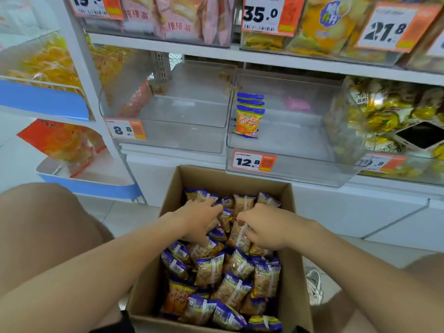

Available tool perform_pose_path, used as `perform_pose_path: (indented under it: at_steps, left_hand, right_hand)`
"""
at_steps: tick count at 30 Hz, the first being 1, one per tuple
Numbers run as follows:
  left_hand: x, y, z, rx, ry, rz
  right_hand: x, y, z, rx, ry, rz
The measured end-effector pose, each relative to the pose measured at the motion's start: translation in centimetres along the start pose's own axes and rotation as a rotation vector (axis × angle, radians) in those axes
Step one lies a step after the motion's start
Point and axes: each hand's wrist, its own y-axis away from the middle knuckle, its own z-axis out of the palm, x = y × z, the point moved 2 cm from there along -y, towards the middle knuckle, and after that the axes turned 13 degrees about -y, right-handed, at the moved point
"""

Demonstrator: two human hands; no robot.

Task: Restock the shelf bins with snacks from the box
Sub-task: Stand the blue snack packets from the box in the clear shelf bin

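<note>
An open cardboard box [292,236] stands on the floor before the shelf, filled with several small orange-and-purple snack packets [211,270]. Both hands are down inside it. My left hand [200,218] curls its fingers into the packets at the far side. My right hand [262,227] grips a packet [240,239] between thumb and fingers. Above the box, a clear shelf bin [288,145] marked 12.8 holds a few upright packets of the same snack [248,116] at its left side.
A clear bin [173,131] marked 8.8 sits left of the 12.8 bin, with red-wrapped snacks at its left end. A bin of yellow sweets [384,121] lies right. My knees flank the box, and a white shoe [314,287] rests on the floor beside it.
</note>
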Motion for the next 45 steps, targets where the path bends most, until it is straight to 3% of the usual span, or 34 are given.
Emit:
perform_pose_path:
  at_steps: [3, 6, 10, 15, 17, 20, 22, 25, 27, 30, 34, 40, 45]
  left_hand:
    - [0.4, 1.0, -3.2, 0.124, 0.523, -0.047]
    - [0.5, 2.6, -6.1, 0.174, 1.100, -0.043]
    - [0.8, 4.5, -8.7, 0.284, 1.504, 0.016]
    - [0.2, 5.0, -9.5, 0.471, 1.432, -0.079]
    - [0.0, 5.0, -9.7, 0.526, 1.405, -0.071]
    - [-0.2, 5.2, -10.8, 0.619, 1.397, -0.052]
    - [-0.6, 5.5, -12.0, 0.733, 1.264, -0.058]
    - [-1.4, 5.4, -13.7, 0.897, 1.051, -0.150]
    - [-1.9, 4.8, -14.3, 0.956, 0.959, -0.226]
    - [-2.5, 3.0, -14.2, 0.944, 0.792, -0.321]
    - [-2.9, 0.9, -14.1, 0.908, 0.706, -0.483]
    - [-3.0, -1.1, -13.5, 0.875, 0.764, -0.533]
    - [-3.5, -1.4, -12.9, 0.908, 0.779, -0.485]
  right_hand:
    - [1.3, -0.1, -1.0, 0.117, -0.133, 0.020]
    - [1.3, 0.4, -2.8, 0.215, -0.397, -0.124]
    - [0.5, 1.0, -4.6, 0.418, -0.608, -0.243]
    - [1.7, 1.6, -6.1, 0.557, -0.930, -0.041]
    - [1.8, 2.0, -6.6, 0.528, -1.103, -0.036]
    - [1.5, 3.0, -7.9, 0.510, -1.123, -0.080]
    - [1.9, 3.4, -9.0, 0.555, -1.153, -0.107]
    - [3.3, 3.2, -11.5, 0.760, -1.197, -0.094]
    - [5.6, 1.7, -12.9, 0.945, -1.098, -0.044]
    - [8.8, -1.6, -14.0, 1.003, -0.884, 0.105]
    - [9.7, -5.9, -15.1, 0.797, -0.706, 0.277]
    - [9.7, -11.2, -15.4, 0.712, -0.835, 0.340]
    - [10.2, -12.3, -15.5, 0.883, -0.932, 0.432]
